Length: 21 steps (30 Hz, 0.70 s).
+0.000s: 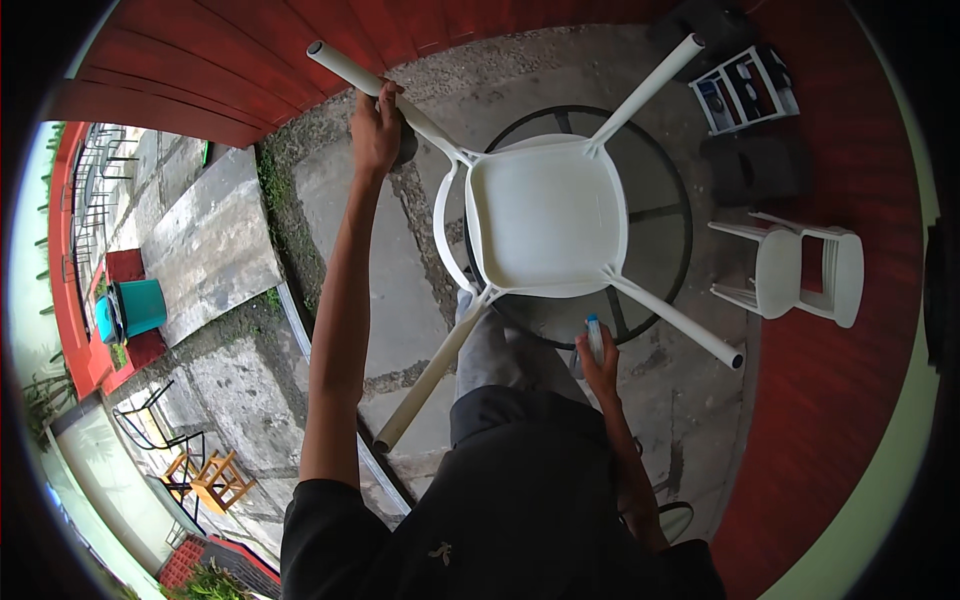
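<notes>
A white plastic chair (550, 215) lies upside down on a round, dark-rimmed table (655, 245), its legs spreading up and outward. My left hand (376, 132), arm stretched out, is closed around the chair leg at the far left. Something dark grey, perhaps a cloth, shows beneath that palm; I cannot make out what it is. Low and near my body, my right hand (600, 368) grips a small clear bottle (596, 340) with a blue top. The bottle is upright, just below the seat and apart from it.
Small white chairs (790, 270) stand at the right by a red wall (840, 400). A white rack (745, 92) with dark items is at the back right, near dark grey blocks (750, 170). Leftward are a teal bin (138, 305), a wooden stool (220, 482) and cracked concrete paving (230, 370).
</notes>
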Tool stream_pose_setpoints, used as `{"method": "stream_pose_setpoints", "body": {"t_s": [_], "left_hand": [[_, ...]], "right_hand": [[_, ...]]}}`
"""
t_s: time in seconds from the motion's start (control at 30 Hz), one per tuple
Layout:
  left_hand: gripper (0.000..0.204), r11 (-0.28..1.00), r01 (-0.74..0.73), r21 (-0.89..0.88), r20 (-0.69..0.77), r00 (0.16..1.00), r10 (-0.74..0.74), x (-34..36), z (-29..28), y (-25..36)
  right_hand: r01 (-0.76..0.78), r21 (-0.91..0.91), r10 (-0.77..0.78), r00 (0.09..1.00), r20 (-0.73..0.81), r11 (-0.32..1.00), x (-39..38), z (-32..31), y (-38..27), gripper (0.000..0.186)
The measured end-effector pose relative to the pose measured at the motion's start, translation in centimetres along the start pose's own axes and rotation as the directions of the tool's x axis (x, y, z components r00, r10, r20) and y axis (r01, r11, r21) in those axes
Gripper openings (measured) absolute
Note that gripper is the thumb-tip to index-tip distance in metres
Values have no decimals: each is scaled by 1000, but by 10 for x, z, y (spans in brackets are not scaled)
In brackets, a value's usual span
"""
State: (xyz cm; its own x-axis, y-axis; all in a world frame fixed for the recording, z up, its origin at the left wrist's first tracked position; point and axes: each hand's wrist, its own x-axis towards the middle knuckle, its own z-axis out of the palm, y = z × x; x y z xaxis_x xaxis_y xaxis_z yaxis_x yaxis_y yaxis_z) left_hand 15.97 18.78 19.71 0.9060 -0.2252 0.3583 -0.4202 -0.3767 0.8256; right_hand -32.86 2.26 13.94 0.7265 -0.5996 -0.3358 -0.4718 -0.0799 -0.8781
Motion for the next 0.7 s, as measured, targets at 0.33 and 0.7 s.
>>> {"method": "stream_pose_setpoints", "body": {"t_s": [0.33, 0.7], "left_hand": [[50, 829, 426, 363, 312, 782, -539, -104, 2, -59], [35, 593, 147, 792, 543, 276, -793, -444, -144, -173]], "right_hand": [[23, 21, -19, 978, -208, 1000, 3, 40, -2, 19], [8, 314, 173, 821, -545, 949, -3, 60, 18, 10]]}}
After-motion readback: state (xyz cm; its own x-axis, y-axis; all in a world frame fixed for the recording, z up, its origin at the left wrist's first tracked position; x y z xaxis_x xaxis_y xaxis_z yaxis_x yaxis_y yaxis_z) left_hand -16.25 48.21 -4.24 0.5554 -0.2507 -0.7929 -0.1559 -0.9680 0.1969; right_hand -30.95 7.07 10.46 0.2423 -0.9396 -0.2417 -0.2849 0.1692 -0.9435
